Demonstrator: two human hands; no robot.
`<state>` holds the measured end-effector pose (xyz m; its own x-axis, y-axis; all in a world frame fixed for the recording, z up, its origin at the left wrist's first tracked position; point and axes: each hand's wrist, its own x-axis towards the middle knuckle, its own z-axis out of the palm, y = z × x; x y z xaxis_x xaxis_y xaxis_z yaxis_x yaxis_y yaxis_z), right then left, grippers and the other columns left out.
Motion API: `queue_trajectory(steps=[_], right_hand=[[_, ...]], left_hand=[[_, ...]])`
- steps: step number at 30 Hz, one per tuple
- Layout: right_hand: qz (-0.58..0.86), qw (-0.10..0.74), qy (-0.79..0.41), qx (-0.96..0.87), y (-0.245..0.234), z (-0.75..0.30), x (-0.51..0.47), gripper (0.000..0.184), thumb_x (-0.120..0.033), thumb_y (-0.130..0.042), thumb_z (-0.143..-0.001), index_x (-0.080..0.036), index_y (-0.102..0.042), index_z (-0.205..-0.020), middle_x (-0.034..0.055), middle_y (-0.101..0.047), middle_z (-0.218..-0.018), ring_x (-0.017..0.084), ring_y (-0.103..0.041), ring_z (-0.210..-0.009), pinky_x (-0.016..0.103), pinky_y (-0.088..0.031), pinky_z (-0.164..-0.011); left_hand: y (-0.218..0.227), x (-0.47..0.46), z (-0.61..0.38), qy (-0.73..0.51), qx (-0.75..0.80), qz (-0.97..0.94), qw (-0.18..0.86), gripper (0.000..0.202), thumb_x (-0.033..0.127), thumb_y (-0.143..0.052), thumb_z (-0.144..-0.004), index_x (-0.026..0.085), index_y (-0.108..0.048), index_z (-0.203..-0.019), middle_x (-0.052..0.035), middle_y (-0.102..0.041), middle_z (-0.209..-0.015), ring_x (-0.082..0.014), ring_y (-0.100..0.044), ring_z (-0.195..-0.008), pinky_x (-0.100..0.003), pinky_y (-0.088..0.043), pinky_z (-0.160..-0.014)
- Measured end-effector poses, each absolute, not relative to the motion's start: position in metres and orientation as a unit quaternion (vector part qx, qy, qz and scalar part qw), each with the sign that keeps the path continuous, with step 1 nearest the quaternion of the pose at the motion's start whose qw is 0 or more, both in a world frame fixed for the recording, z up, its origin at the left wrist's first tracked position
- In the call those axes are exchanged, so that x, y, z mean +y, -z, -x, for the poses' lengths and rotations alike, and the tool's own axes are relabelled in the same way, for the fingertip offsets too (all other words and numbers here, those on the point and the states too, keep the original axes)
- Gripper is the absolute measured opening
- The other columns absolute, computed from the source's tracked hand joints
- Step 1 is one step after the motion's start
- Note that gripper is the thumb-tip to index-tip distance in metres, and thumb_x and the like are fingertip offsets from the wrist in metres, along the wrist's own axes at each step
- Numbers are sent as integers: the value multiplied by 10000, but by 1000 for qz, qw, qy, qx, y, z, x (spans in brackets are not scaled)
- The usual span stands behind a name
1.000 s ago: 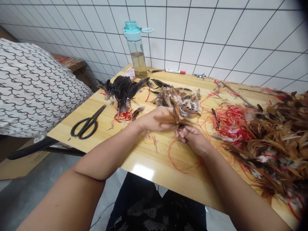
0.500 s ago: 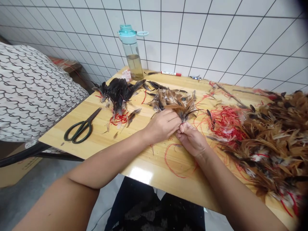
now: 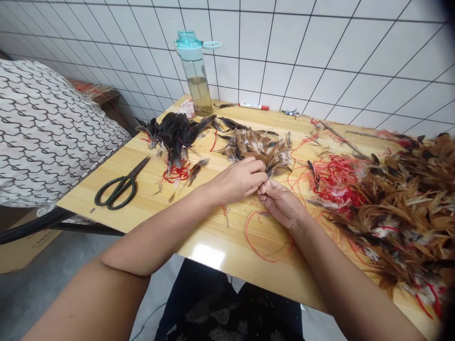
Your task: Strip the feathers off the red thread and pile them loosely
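Note:
My left hand [image 3: 243,179] is closed around the quill end of a small bunch of brown feathers [image 3: 279,163], whose tips fan out beyond the fingers. Against its fingertips, my right hand [image 3: 279,199] is closed in a pinch on what looks like red string, mostly hidden by the fingers. A loop of red string [image 3: 249,237] lies on the table just below both hands. Behind the left hand rests a pile of loose brown feathers [image 3: 250,142].
Black scissors [image 3: 122,184] and a clump of black feathers [image 3: 176,132] lie to the left. At the back stand a water bottle [image 3: 199,87] and a red-capped marker [image 3: 254,106]. Tangled red string [image 3: 337,180] and a large heap of brown feather bunches [image 3: 415,203] cover the right side.
Both hands have shifted very slightly, still together at the base of the feather bunch. The bunch's tips have swung a little and fan less widely. The view has tilted slightly.

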<state>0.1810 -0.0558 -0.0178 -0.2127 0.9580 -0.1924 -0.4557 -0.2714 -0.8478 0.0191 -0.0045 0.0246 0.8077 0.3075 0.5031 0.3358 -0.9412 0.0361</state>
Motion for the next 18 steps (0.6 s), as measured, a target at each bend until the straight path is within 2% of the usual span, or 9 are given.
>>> queue_trajectory(steps=[4, 10, 18], right_hand=[[398, 503, -685, -346, 19, -179, -56, 262, -368, -819, -613, -184, -633, -625, -6, -554, -682, 102, -430, -657, 240, -364, -597], [420, 506, -646, -386, 24, -178, -56, 315, -457, -794, -632, -193, -622, -632, -5, -580, -680, 104, -461, -648, 250, -376, -601], [482, 486, -584, -437, 29, -175, -58, 300, -444, -709, -726, -184, -574, -665, -24, -584, -597, 72, -428, -516, 238, -327, -520]], left_hand=[[-22, -4, -18, 244, -172, 955, 5, 228, 173, -444, -929, 141, -606, -771, -86, -592, -886, -166, -478, -825, -284, -435, -761], [-19, -4, -18, 221, -178, 959, -11, 226, 196, -446, -923, 143, -594, -761, -80, -584, -871, -162, -481, -808, -289, -430, -763], [-21, -4, -17, 215, -173, 960, -54, 209, 182, -453, -904, 136, -609, -773, -88, -592, -891, -169, -509, -849, -282, -452, -784]])
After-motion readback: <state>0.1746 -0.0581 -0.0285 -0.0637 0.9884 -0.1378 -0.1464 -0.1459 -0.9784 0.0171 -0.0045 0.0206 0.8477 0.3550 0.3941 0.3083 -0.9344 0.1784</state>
